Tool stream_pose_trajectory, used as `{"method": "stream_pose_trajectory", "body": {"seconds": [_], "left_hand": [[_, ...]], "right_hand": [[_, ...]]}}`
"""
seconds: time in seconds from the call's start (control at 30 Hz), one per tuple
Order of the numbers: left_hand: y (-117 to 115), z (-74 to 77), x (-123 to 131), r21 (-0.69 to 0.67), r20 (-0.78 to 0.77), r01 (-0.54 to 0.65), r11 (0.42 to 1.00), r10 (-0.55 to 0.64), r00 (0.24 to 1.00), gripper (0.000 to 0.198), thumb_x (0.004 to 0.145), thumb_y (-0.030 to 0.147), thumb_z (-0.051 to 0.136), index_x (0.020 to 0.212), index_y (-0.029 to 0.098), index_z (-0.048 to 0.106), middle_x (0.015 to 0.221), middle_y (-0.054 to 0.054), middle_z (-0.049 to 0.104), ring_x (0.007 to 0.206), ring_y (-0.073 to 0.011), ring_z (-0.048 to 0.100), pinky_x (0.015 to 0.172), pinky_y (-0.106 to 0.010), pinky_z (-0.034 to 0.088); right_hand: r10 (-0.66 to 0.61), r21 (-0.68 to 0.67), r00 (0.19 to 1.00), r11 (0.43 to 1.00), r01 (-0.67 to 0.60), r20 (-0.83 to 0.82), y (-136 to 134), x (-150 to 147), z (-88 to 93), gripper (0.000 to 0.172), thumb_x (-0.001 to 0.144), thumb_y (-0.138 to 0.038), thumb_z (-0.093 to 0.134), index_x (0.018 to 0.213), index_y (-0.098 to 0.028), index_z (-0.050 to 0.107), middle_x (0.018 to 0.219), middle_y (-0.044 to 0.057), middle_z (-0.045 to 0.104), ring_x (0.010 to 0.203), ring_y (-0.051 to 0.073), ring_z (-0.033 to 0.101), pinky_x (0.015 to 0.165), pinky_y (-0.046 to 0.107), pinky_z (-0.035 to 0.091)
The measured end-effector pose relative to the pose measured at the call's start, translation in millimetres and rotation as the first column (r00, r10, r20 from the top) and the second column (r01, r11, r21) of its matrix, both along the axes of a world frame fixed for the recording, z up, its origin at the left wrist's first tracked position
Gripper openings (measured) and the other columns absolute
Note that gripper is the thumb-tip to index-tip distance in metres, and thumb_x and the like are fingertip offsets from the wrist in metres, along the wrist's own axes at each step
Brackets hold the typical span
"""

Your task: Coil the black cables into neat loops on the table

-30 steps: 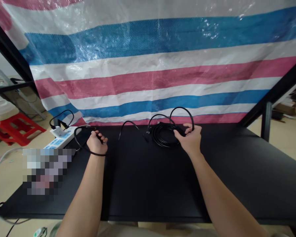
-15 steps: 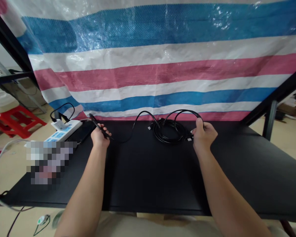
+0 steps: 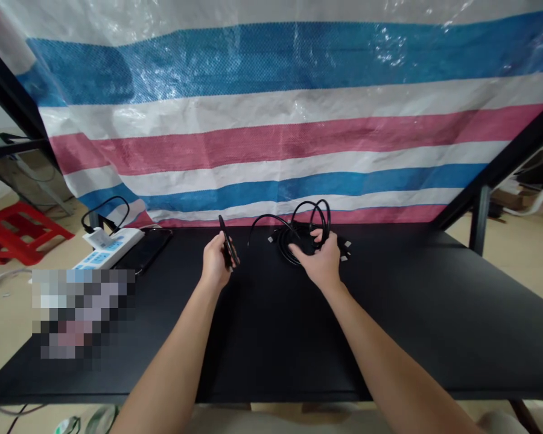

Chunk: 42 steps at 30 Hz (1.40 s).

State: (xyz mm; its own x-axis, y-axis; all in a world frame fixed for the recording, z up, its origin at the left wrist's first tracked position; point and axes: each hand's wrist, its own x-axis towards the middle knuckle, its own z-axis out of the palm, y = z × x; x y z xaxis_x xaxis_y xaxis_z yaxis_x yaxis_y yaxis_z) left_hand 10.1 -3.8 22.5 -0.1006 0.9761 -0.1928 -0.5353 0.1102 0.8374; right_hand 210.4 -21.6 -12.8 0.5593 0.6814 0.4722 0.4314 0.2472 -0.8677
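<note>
A bundle of black cables point(image 3: 301, 232) lies coiled at the back middle of the black table point(image 3: 271, 337). My right hand point(image 3: 317, 260) rests on top of the coil, its fingers curled round some of the loops. My left hand point(image 3: 217, 260) is closed round one end of a black cable point(image 3: 227, 242), holding it upright just left of the coil. A loop of cable arcs from that hand over to the bundle. Small plug ends stick out at the coil's right side.
A white power strip point(image 3: 103, 248) with a black plug and lead sits at the table's back left corner, a dark flat phone point(image 3: 141, 253) beside it. A striped tarp point(image 3: 271, 120) hangs behind. A red stool point(image 3: 13, 232) stands on the floor at left.
My left hand has travelled right with the cable end, from near the phone toward the coil. My right hand moved left from the coil's right edge onto the bundle, which now looks tighter.
</note>
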Motion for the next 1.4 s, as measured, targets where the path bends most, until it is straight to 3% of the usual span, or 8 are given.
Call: {"method": "stream_pose_trajectory", "body": {"seconds": [0.3, 0.67, 0.77, 0.9, 1.03, 1.13, 1.23, 1.4], "left_hand": [[0, -2.3, 10, -0.125, -0.036, -0.064, 0.99, 0.06, 0.998, 0.036, 0.076, 0.022, 0.055, 0.044, 0.019, 0.037, 0.055, -0.004, 0.059, 0.051, -0.0131, 0.059, 0.047, -0.022, 0.047], [-20, -10.7, 53, -0.265, 0.208, -0.035, 0.964, 0.092, 0.974, 0.037, 0.079, 0.019, 0.051, 0.044, 0.018, 0.038, 0.068, -0.005, 0.064, 0.072, -0.0171, 0.068, 0.071, -0.032, 0.057], [-19, -8.5, 51, -0.22, 0.187, -0.149, 0.964, 0.191, 0.964, 0.037, 0.08, 0.015, 0.051, 0.045, 0.017, 0.042, 0.058, -0.002, 0.059, 0.067, -0.0139, 0.067, 0.067, -0.025, 0.056], [-16, -9.6, 44, -0.185, 0.155, -0.222, 0.957, 0.251, 0.955, 0.02, 0.08, 0.013, 0.057, 0.061, 0.014, 0.059, 0.06, -0.001, 0.061, 0.064, -0.0113, 0.066, 0.065, -0.021, 0.055], [-15, -15.0, 40, -0.144, 0.162, -0.053, 0.988, 0.077, 0.984, 0.01, 0.079, 0.019, 0.061, 0.086, 0.013, 0.066, 0.079, -0.006, 0.069, 0.075, -0.016, 0.069, 0.07, -0.027, 0.057], [-14, -19.0, 38, -0.004, 0.136, 0.03, 1.0, -0.029, 0.99, 0.043, 0.075, 0.014, 0.062, 0.117, 0.021, 0.06, 0.093, -0.005, 0.07, 0.078, -0.0153, 0.069, 0.071, -0.027, 0.055], [-8, -22.3, 32, 0.075, 0.042, 0.058, 0.995, -0.061, 0.997, 0.065, 0.067, 0.005, 0.059, 0.129, 0.024, 0.051, 0.094, -0.004, 0.069, 0.069, -0.0129, 0.066, 0.063, -0.025, 0.052], [9, -26.6, 6, 0.089, -0.269, 0.003, 0.996, 0.021, 0.963, 0.037, 0.061, 0.007, 0.053, 0.096, 0.016, 0.063, 0.073, -0.002, 0.065, 0.048, -0.009, 0.051, 0.047, -0.023, 0.042]], "right_hand": [[0.244, 0.031, 0.762, 0.959, -0.283, -0.601, 7, 4, 17.1, 0.059, 0.048, -0.078, 0.065, 0.053, -0.024, 0.041, 0.034, -0.01, 0.03, 0.032, 0.008, 0.031, 0.031, 0.021, 0.017], [0.6, 0.284, 0.287, 0.678, -0.678, -0.746, -6, -23, 8.8, 0.072, 0.033, -0.09, 0.058, 0.051, -0.023, 0.036, 0.04, -0.007, 0.034, 0.041, 0.01, 0.038, 0.036, 0.022, 0.031], [0.589, 0.242, 0.35, 0.699, -0.674, -0.728, -8, -31, 7.1, 0.069, 0.028, -0.081, 0.069, 0.057, -0.022, 0.047, 0.047, -0.005, 0.047, 0.047, 0.011, 0.045, 0.039, 0.022, 0.035], [0.405, -0.017, 0.646, 0.84, -0.543, -0.647, -5, -40, -0.2, 0.057, 0.04, -0.068, 0.077, 0.055, -0.021, 0.049, 0.044, -0.006, 0.048, 0.039, 0.009, 0.041, 0.036, 0.022, 0.033], [0.194, -0.181, 0.848, 0.931, -0.318, -0.493, -1, -38, -7.6, 0.052, 0.066, -0.072, 0.054, 0.052, -0.023, 0.043, 0.039, -0.005, 0.045, 0.033, 0.01, 0.039, 0.035, 0.025, 0.033], [0.088, -0.265, 0.96, 0.951, -0.161, -0.267, -2, -31, -5.1, 0.043, 0.079, -0.062, 0.044, 0.06, -0.024, 0.046, 0.041, -0.003, 0.048, 0.04, 0.015, 0.049, 0.046, 0.027, 0.041], [0.075, -0.412, 0.992, 0.911, -0.027, 0.1, -7, -27, 5.4, 0.035, 0.087, -0.048, 0.04, 0.07, -0.021, 0.055, 0.058, 0.006, 0.063, 0.065, 0.022, 0.064, 0.064, 0.031, 0.046], [0.399, -0.759, 0.794, 0.641, 0.116, 0.458, -10, -44, 24.9, 0.04, 0.092, -0.037, 0.036, 0.098, -0.011, 0.066, 0.094, 0.019, 0.07, 0.09, 0.028, 0.067, 0.076, 0.034, 0.047]]}}
